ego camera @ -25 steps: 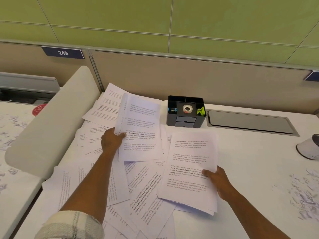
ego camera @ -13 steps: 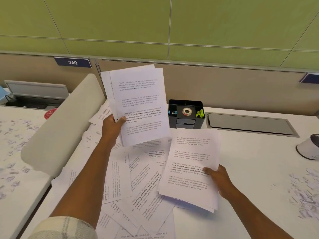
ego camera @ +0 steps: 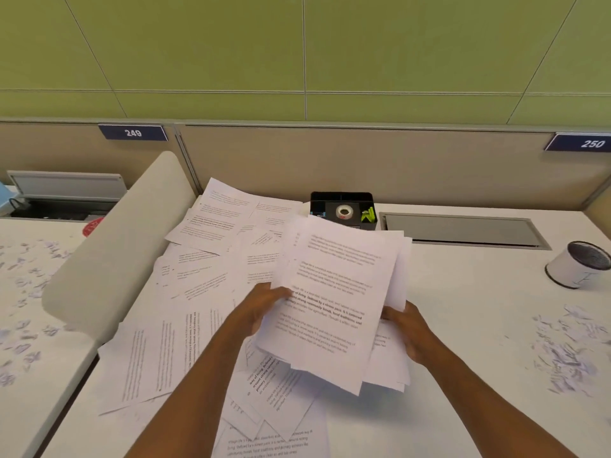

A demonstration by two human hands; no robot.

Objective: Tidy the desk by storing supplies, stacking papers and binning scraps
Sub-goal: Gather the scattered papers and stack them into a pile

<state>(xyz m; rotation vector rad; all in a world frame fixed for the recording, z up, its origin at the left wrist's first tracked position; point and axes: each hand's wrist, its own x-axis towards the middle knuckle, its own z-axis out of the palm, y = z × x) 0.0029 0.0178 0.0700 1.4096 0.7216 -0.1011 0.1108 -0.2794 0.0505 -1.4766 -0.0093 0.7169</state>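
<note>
Above the paper-strewn desk [ego camera: 463,325], the left hand [ego camera: 261,309] has just laid its lifted sheets onto the stack of printed pages [ego camera: 337,302] gripped by the right hand [ego camera: 410,328]; both now clasp the growing pile, many loose sheets [ego camera: 205,279] remaining.

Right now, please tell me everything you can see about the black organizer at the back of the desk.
The black organizer is a small box, apparently plastic, with open compartments on top. It stands upright on the white desk against the beige partition, left of a grey hatch. A tape roll lies in the middle compartment, something green is at the right, something blue at the left. Sheets of paper held in both hands hide its lower front. Neither hand touches it.
</note>
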